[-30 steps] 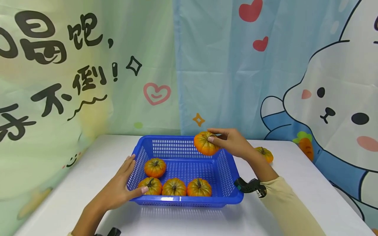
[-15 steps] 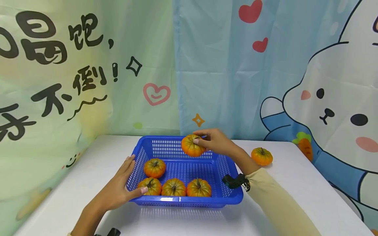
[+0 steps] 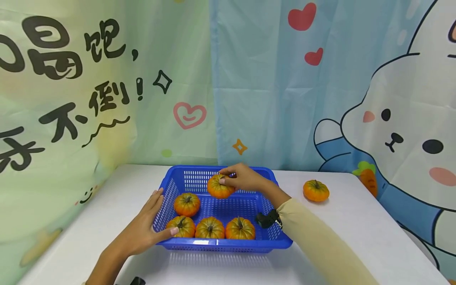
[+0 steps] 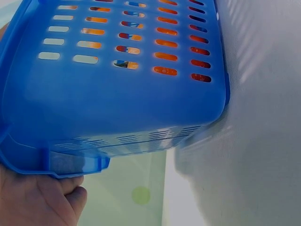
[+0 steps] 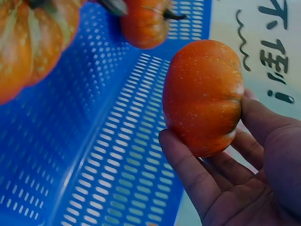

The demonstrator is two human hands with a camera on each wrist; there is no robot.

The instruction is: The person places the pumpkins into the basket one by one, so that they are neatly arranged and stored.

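Observation:
My right hand pinches a small orange pumpkin between thumb and fingers, above the inside of the blue plastic basket. In the right wrist view that pumpkin shows its smooth orange side, apart from the basket floor. My left hand rests spread on the basket's near left corner, thumb over the front rim and straight fingers along the left side. Inside the basket, one pumpkin sits at the left behind a front row: a left pumpkin, a middle pumpkin and a right pumpkin.
Another pumpkin stands on the white table, right of the basket. A printed curtain hangs behind the table. The basket's side wall is slotted and fills much of the left wrist view.
My right hand has carried its pumpkin leftward and then down, below the basket's back rim. The pumpkin on the table is now fully uncovered. My left hand has stayed put.

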